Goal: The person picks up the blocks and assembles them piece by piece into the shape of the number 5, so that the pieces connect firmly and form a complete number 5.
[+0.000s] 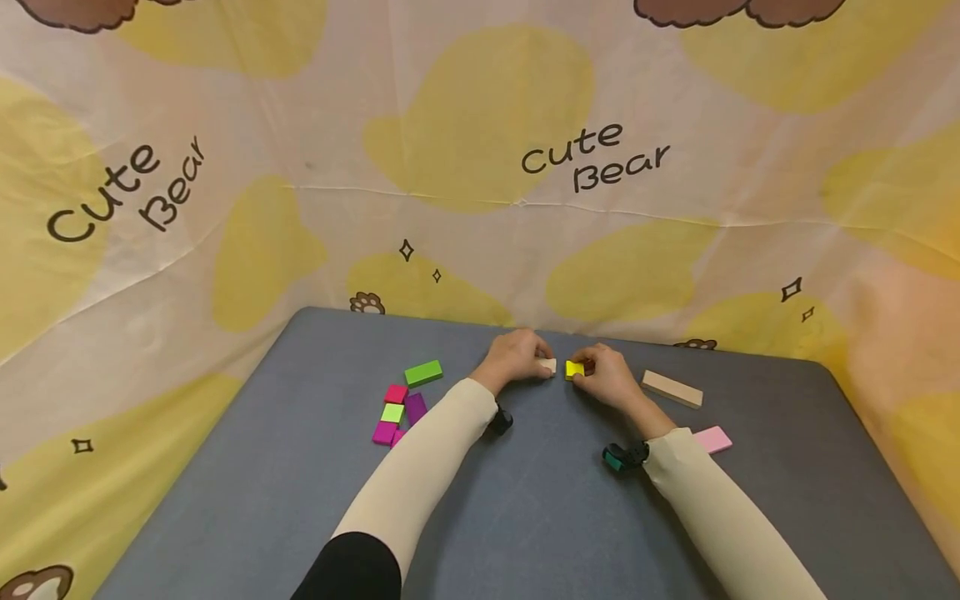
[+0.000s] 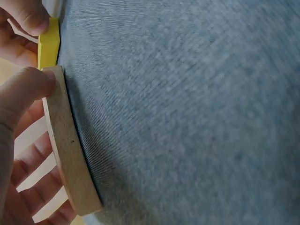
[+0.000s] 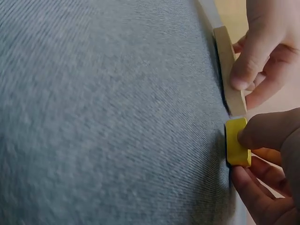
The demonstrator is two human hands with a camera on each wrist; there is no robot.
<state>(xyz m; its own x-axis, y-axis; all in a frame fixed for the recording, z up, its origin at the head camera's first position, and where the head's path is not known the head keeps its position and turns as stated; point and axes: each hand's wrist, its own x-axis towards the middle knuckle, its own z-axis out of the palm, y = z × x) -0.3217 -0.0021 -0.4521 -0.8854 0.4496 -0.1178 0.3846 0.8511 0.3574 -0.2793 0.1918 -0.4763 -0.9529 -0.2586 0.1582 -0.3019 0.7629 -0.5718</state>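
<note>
Toward the far side of the table, my left hand grips a plain wooden block, its thumb on the near face and fingers behind. Only the block's end shows in the head view. My right hand pinches a short yellow block between thumb and fingers. Both blocks sit low at the grey tabletop, roughly in line, their ends facing each other. A small gap separates them in the head view.
Left of my arms lie a green block, a red block, a lime block and several purple or pink ones, partly behind the left sleeve. A long wooden block and a pink block lie right on the grey table. Printed cloth hangs behind.
</note>
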